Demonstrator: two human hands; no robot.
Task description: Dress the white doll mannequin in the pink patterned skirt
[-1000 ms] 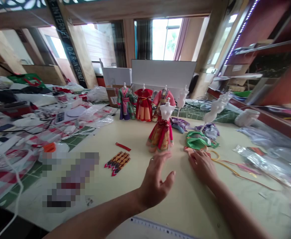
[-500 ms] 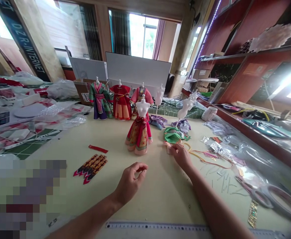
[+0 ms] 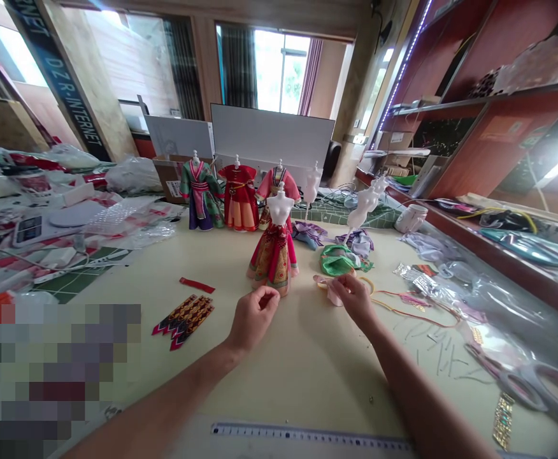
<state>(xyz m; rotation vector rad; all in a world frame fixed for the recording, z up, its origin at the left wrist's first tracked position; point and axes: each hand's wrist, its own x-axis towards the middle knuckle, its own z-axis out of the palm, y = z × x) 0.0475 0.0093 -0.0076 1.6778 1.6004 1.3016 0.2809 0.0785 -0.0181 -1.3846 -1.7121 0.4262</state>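
My right hand pinches a light pink cloth piece just in front of the green cloth. Beside that hand runs a yellow and orange cord. My left hand has its thumb and fingertips pressed together, near the hem of the skirt on the front mannequin; whether anything is between the fingertips is too small to tell. This mannequin stands upright with a bare white torso and a red and gold skirt. A red strip and patterned pieces lie to the left.
Behind stand several small mannequins, among them one in a green robe and one in a red dress. A ruler lies at the front edge. Scissors, tape and plastic bags are at the right. Wrapped items crowd the left.
My right hand has lifted the pink cloth slightly off the green cloth and toward me. My left hand's fingers have closed together, and it has moved up toward the skirt. The view has shifted slightly.
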